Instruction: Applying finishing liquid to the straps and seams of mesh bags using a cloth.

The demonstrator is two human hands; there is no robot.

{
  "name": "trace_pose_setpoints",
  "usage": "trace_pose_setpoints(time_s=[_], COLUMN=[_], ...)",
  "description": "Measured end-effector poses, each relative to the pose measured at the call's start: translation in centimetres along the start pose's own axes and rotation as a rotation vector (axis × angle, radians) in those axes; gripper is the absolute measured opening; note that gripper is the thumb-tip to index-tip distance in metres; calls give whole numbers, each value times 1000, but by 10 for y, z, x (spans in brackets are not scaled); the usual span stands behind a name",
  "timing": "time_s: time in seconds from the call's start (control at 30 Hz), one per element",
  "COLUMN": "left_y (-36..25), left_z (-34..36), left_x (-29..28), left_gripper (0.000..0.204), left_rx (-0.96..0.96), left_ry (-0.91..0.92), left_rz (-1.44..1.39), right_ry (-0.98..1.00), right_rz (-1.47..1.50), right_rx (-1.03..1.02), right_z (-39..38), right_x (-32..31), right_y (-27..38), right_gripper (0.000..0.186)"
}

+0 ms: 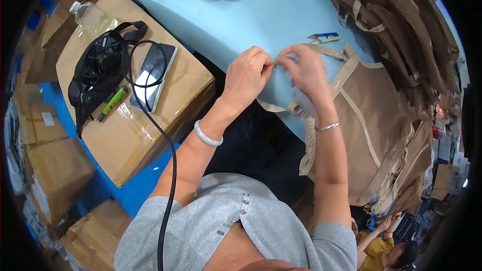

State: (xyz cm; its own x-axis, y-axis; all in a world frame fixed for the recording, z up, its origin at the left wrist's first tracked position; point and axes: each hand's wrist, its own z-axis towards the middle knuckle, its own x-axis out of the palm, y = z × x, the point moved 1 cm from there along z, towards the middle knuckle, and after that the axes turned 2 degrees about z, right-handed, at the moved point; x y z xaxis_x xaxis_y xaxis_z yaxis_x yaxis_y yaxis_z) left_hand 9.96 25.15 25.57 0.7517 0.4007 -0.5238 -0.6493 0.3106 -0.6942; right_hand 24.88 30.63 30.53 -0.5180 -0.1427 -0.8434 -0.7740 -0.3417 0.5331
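My left hand (pixel 247 74) is closed, its thumb and finger pinching the beige strap (pixel 275 106) of a brown mesh piece with beige edging (pixel 366 115). Close beside it, my right hand (pixel 306 70) has its fingers bent by the same strap; motion smears the fingertips, so their grip is unclear. The strap loops from between the hands to the mesh piece, which spreads over the table's right side and hangs past the near edge. Small blue-handled thread snips (pixel 324 36) lie on the table just beyond my right hand.
A light blue table (pixel 221 20) carries a heap of brown mesh pieces (pixel 396 25) at the far right. On my left, a cardboard box (pixel 186 83) bears a phone (pixel 155 78), black pouch, green marker and bottle. A black cable (pixel 173 170) crosses my left arm. Another person (pixel 379 251) sits lower right.
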Motion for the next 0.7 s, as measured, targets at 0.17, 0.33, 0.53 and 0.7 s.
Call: trace_pose_setpoints(time_s=[0.17, 0.33, 0.53, 0.7], left_y=[-1, 0, 1, -1], left_z=[1, -2, 3, 2], left_x=[-1, -1, 0, -1], left_gripper=[8, 8, 8, 8], left_rx=[21, -3, 3, -2], left_ry=[-2, 7, -1, 12], left_rz=[9, -3, -16, 13], right_ry=[-120, -37, 10, -90], right_rz=[-73, -15, 35, -29], right_rx=[-40, -120, -66, -82], right_z=[2, -3, -2, 1], right_x=[0, 8, 5, 5], right_y=[-10, -4, -3, -10], right_gripper=[14, 14, 15, 15])
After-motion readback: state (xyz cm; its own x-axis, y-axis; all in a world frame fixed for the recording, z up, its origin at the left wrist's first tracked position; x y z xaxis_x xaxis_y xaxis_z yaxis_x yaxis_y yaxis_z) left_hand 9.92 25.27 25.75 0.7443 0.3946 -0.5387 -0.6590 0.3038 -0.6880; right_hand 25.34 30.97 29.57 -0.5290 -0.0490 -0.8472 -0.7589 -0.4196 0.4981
